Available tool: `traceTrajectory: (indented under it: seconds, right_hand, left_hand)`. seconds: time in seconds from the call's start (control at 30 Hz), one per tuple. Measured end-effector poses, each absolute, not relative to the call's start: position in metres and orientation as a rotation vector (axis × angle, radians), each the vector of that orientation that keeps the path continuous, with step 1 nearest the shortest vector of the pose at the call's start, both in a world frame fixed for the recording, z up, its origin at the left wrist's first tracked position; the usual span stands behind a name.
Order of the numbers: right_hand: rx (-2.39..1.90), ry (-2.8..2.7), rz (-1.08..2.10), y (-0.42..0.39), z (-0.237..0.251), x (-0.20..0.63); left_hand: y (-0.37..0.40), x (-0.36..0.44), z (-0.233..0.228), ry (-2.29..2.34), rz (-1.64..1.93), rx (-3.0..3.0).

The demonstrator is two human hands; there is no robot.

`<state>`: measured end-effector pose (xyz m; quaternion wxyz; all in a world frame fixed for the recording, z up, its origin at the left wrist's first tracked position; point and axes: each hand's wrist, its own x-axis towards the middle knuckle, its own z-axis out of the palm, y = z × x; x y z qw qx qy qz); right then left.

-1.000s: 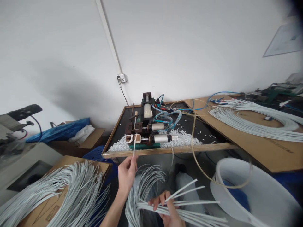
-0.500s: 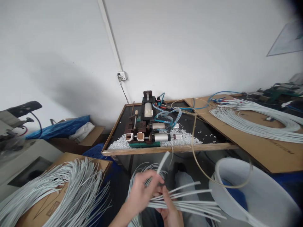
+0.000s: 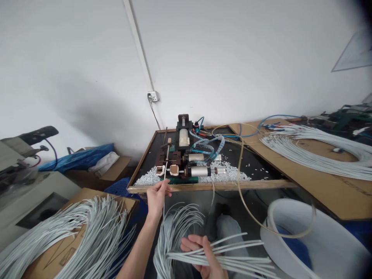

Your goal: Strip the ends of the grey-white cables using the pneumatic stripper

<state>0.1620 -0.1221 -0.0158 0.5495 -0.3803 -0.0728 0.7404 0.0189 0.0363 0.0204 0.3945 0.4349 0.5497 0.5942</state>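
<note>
Leftmost, a big loose sheaf of white cables fans across a cardboard box, the strands springy enough to hold their curve yet thin and light. Just right of it, the left hand pinches a single cable between thumb and forefinger, close to its free end, and holds that end up to the small clamp at the front of the pneumatic machine on the table. So slim a cable is likely to bend or whip if gripped far back, so a hold near the tip, as here, seems the right place to steer it straight; its smooth jacket may slip, which calls for a firm pinch rather than a squeeze. Lower and to the right, the right hand has its fingers closed around a bundle of cables, whose ends splay out toward the white tub. White offcuts litter the tabletop around the machine, and more coiled cable lies on cardboard at far right.
</note>
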Motion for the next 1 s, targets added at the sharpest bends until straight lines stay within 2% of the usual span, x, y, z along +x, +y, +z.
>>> traceTrajectory:
  seconds: [0.77, 1.0]
  right_hand:
    - [-0.913, -0.171, 1.737, -0.125, -0.016, 0.161]
    - [-0.872, -0.266, 1.699, -0.124, -0.016, 0.155]
  left_hand:
    - [0.046, 0.017, 0.016, 1.39, 1.497, 1.139]
    - [0.008, 0.013, 0.011, 1.438, 1.493, 1.324]
